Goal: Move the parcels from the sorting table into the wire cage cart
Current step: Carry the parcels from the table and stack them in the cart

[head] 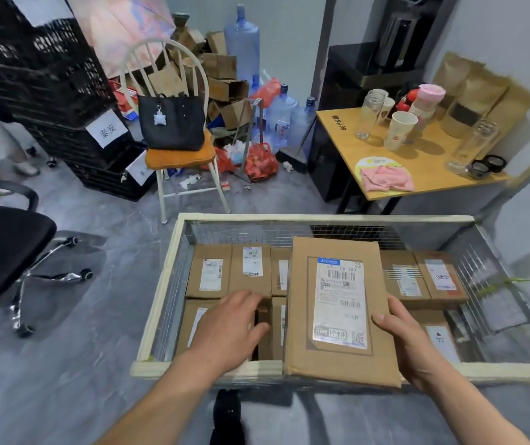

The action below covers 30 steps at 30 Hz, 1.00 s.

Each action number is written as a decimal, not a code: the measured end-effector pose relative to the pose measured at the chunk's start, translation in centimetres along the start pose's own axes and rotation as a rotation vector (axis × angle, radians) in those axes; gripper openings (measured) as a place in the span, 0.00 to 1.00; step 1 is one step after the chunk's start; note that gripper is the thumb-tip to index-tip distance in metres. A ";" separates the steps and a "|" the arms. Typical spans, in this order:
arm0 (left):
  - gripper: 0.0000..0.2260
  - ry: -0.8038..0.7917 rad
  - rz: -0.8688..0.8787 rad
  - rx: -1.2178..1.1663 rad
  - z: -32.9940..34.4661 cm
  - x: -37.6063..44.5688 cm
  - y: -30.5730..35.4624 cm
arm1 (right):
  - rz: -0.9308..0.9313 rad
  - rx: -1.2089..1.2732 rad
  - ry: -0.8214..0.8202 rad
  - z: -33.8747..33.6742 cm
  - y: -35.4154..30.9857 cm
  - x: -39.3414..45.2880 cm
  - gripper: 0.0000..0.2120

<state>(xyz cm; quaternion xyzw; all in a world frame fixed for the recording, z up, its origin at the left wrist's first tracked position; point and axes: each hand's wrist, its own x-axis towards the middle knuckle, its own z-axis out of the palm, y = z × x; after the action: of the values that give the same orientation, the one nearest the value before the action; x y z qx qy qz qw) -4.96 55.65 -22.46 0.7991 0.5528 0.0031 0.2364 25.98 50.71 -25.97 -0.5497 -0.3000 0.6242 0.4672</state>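
Bare-armed, the person reaches over the wire cage cart (174, 252). On the left, the left hand (228, 326) hovers palm-down with fingers relaxed, grasping nothing, above the parcels (212, 274) packed inside. On the right, the right hand (408, 335) grips the right edge of a brown cardboard parcel (337, 309), thumb on top, holding it flat above the cart's near rim. Grey marbled floor (113, 252) surrounds the cart; a black office chair (3, 252) stands far left, a wooden table (417, 175) with cups beyond. A white shipping label (340, 300) with barcodes covers the parcel's face.
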 end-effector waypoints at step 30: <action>0.25 -0.398 -0.302 -0.063 15.3 14.0 -19.2 | 0.512 -0.127 -0.078 6.3 18.9 22.9 0.41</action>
<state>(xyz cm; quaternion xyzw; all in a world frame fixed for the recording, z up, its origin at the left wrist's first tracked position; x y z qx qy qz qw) -12.37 67.62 -46.95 0.6845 0.6080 -0.1725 0.3632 16.06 65.26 -50.70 -0.6114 -0.2075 0.7227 0.2466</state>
